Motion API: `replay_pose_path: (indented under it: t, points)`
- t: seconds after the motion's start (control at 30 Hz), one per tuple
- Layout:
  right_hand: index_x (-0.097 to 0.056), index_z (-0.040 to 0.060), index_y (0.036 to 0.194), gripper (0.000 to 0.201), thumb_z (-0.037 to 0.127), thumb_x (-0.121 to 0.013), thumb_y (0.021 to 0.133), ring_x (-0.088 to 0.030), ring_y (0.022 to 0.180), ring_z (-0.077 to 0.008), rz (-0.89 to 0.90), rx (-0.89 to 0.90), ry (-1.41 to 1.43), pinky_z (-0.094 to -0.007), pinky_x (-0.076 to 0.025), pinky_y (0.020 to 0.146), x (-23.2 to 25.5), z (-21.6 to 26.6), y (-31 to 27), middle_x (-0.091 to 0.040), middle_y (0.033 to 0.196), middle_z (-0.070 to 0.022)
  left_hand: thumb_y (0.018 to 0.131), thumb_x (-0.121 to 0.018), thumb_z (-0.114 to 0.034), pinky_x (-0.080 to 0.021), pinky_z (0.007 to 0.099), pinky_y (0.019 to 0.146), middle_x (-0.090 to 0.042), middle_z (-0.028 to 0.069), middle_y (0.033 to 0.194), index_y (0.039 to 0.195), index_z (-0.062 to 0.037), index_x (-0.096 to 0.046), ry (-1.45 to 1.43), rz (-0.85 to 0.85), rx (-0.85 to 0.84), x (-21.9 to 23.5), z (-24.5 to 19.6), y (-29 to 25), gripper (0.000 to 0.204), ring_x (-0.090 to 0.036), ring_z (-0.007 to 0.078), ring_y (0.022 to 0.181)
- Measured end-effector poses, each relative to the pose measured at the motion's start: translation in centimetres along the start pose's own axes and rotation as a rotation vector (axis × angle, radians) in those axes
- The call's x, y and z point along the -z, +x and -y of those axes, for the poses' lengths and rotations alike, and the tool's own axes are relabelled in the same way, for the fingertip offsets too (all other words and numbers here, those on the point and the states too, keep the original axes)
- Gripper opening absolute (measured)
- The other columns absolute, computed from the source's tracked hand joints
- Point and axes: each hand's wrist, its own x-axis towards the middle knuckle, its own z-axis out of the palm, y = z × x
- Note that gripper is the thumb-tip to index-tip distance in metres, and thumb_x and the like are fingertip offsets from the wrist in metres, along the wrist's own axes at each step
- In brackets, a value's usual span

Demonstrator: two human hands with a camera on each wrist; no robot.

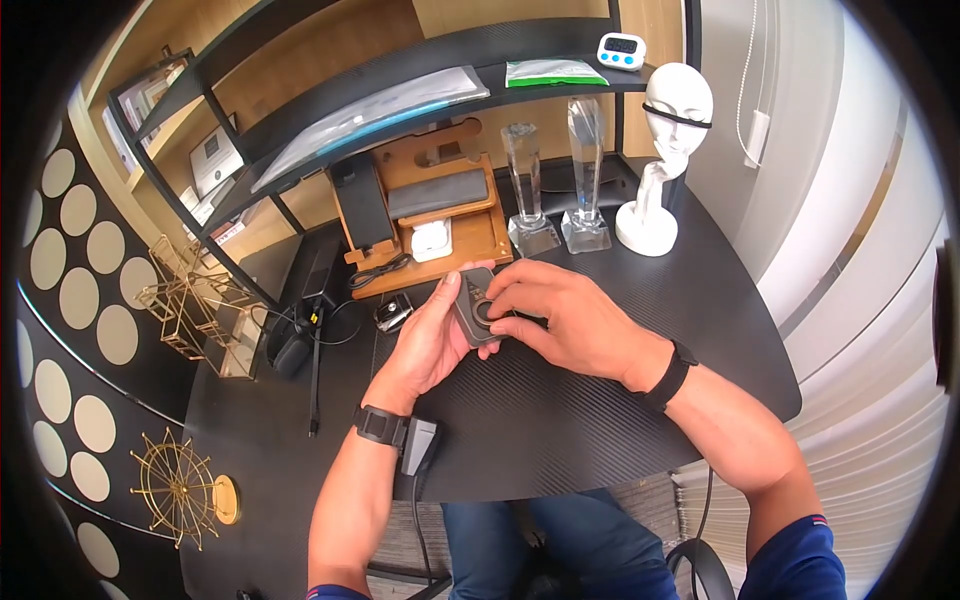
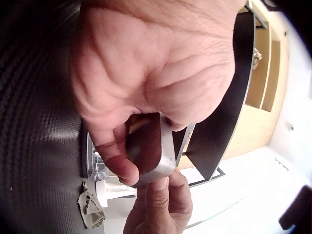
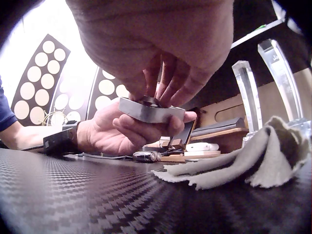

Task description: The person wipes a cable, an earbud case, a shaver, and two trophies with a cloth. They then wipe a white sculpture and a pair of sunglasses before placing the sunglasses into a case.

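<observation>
A flat grey case with rounded corners (image 1: 466,318) is gripped by my left hand (image 1: 425,340), thumb along one side and fingers underneath. On its face lies a round ring (image 1: 483,312), which the fingertips of my right hand (image 1: 580,320) pinch. The left wrist view has the case's smooth side wall (image 2: 166,153) between left thumb and fingers, with the right fingers (image 2: 158,200) at its far end. In the right wrist view, the case (image 3: 146,112) is held above the table, and the right fingers partly hide the ring.
A crumpled grey cloth (image 3: 239,163) lies on the black table (image 1: 570,430). Behind are a wooden stand (image 1: 485,235), crystal trophies (image 1: 585,180) and a white head figure (image 1: 645,225). Cables, a small black object (image 1: 393,312) and gold ornaments (image 1: 183,490) are at the left.
</observation>
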Motion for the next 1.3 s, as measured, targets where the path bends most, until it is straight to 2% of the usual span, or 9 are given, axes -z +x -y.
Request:
replay_pose_path:
  t: [0.1,0.4,0.8,0.93,1.0,1.1,1.3]
  points:
    - [-0.075,-0.0006,0.107,0.015,0.006,-0.081,0.095,-0.071,0.106,-0.0326,0.026,-0.074,0.071,-0.0414,-0.059,0.092,0.1,0.1,-0.1,-0.070,0.118,-0.0091,0.121,-0.036,-0.052,-0.062,0.0320,0.073,-0.070,0.0098,0.126,0.163,-0.0072,-0.043,-0.012,0.038,-0.011,-0.1,-0.1,-0.1,0.062,-0.072,0.0186,0.095]
    - [-0.076,-0.0022,0.109,0.013,0.002,-0.077,0.097,-0.071,0.105,-0.0312,0.086,-0.109,0.101,-0.0406,-0.059,0.092,-0.1,-0.5,-0.4,-0.068,0.119,-0.0107,0.121,-0.037,-0.050,-0.061,0.0349,0.076,-0.068,0.0117,0.131,0.164,-0.0079,-0.042,0.022,0.012,-0.013,0.2,0.1,-0.1,0.060,-0.071,0.0205,0.095]
    - [-0.072,-0.0015,0.106,0.010,0.002,-0.075,0.097,-0.070,0.103,-0.0324,0.076,-0.051,0.062,-0.0411,-0.058,0.092,0.1,-0.1,-0.2,-0.066,0.118,-0.0109,0.121,-0.037,-0.049,-0.059,0.0321,0.074,-0.068,0.0082,0.134,0.162,-0.0083,-0.045,0.019,-0.033,-0.024,-0.3,0.0,0.0,0.058,-0.070,0.0174,0.097]
    - [-0.071,-0.0006,0.106,0.009,0.002,-0.074,0.098,-0.070,0.104,-0.0327,0.071,-0.034,0.045,-0.0412,-0.057,0.091,0.2,0.2,-0.2,-0.065,0.118,-0.0110,0.121,-0.038,-0.049,-0.056,0.0319,0.074,-0.068,0.0085,0.127,0.161,-0.0072,-0.046,0.008,-0.048,-0.037,-0.4,-0.2,0.1,0.058,-0.069,0.0172,0.095]
    - [-0.068,-0.0012,0.105,0.010,0.004,-0.073,0.097,-0.069,0.103,-0.0372,0.047,-0.038,0.092,-0.0450,-0.056,0.089,0.2,0.4,-0.1,-0.063,0.113,-0.0140,0.121,-0.038,-0.049,-0.055,0.0322,0.075,-0.068,0.0089,0.122,0.160,-0.0069,-0.047,0.003,-0.072,-0.048,-0.3,-0.5,0.0,0.058,-0.069,0.0177,0.095]
    - [-0.070,-0.0002,0.107,0.010,0.003,-0.074,0.099,-0.070,0.103,-0.0331,0.051,-0.041,0.070,-0.0413,-0.057,0.090,0.2,0.3,-0.2,-0.065,0.117,-0.0109,0.121,-0.038,-0.049,-0.054,0.0323,0.074,-0.068,0.0090,0.120,0.160,-0.0072,-0.048,0.012,-0.077,-0.055,-0.3,-0.7,-0.2,0.058,-0.068,0.0177,0.094]
    - [-0.070,-0.0003,0.107,0.011,0.003,-0.075,0.098,-0.070,0.102,-0.0329,0.050,-0.018,0.055,-0.0412,-0.057,0.089,0.2,0.1,-0.2,-0.065,0.118,-0.0106,0.121,-0.038,-0.050,-0.055,0.0320,0.073,-0.068,0.0094,0.119,0.159,-0.0071,-0.048,-0.025,-0.059,-0.029,-0.7,-0.5,-0.1,0.058,-0.069,0.0183,0.093]
